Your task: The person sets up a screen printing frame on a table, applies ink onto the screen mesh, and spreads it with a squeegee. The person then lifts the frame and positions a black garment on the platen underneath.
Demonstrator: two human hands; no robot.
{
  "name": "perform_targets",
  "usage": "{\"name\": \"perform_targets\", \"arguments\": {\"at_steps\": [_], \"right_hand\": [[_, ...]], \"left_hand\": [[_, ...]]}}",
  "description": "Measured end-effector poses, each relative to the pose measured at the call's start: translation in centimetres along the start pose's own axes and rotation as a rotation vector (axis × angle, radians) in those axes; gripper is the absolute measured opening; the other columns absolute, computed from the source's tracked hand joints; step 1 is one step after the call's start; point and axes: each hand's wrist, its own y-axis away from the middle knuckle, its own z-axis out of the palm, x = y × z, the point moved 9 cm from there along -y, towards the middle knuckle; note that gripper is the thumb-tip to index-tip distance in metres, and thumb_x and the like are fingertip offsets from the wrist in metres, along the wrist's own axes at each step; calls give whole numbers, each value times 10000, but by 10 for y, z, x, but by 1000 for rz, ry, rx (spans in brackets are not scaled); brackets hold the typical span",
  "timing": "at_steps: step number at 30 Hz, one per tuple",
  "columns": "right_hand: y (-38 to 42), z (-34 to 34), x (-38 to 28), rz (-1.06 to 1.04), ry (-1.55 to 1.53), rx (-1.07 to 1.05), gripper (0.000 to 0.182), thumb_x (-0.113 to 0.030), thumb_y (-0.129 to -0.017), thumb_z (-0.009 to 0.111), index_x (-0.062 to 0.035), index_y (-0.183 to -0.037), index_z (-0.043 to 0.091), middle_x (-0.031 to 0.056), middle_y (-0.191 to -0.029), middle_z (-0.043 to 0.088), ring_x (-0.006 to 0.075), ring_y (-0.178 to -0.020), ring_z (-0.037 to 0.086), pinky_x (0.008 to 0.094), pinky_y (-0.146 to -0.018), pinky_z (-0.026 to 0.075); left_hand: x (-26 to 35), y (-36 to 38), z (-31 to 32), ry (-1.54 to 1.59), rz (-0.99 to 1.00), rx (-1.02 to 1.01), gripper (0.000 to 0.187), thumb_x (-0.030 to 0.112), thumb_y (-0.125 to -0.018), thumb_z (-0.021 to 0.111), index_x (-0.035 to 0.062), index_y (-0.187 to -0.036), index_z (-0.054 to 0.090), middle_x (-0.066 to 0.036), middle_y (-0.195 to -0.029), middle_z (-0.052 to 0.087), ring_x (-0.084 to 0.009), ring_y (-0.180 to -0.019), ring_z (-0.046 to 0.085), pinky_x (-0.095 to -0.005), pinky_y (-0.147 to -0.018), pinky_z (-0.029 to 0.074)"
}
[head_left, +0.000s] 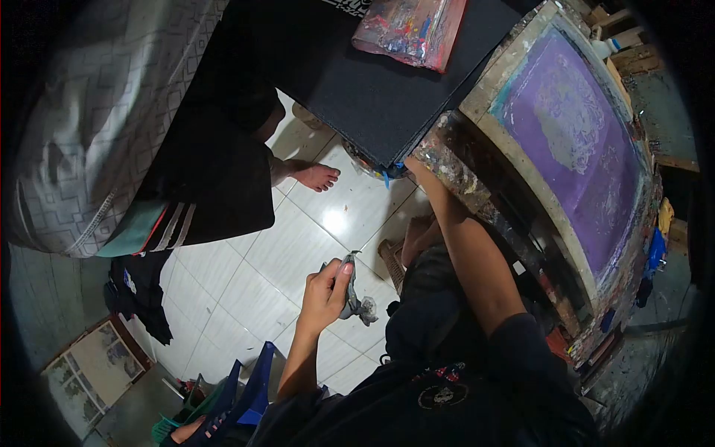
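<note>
My left hand [325,295] is closed around a crumpled grey rag [350,302], its thumb pressed on top and the loose end hanging below the fist. Whether the rag is cloth or thin plastic cannot be made out. My right arm reaches up to the near corner of a stack of flat black sheets [380,112]. There my right hand [412,165] is mostly hidden beside the paint-crusted table edge, so its fingers do not show. A bit of blue [386,179] hangs under that corner.
A screen-printing frame [577,141] with purple mesh leans at the right. On the black sheets lies a paint-stained bundle [410,33]. Another person's bare foot [316,176] rests on the white tiles. Patterned fabric [97,112] and black cloth [208,167] hang at left; a blue chair [257,387] stands below.
</note>
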Motion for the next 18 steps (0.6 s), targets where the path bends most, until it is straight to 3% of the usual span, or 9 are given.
{"name": "perform_targets", "arguments": {"at_steps": [10, 18], "right_hand": [[2, 10, -40, -148, 313, 33, 234, -47, -913, 598, 42, -1101, 706, 212, -989, 767, 337, -929, 750, 427, -816, 581], [52, 43, -75, -349, 622, -60, 229, -47, -899, 612, 55, -1088, 690, 230, -983, 759, 375, -941, 743, 447, -823, 581]], "left_hand": [[36, -1, 7, 63, 70, 61, 374, 243, -1100, 559, 40, -790, 512, -22, -568, 436, -109, -503, 390, -315, -490, 353], [67, 0, 16, 40, 188, 42, 317, 167, -1089, 566, 23, -809, 530, -48, -610, 498, -117, -527, 455, -322, -508, 393]]}}
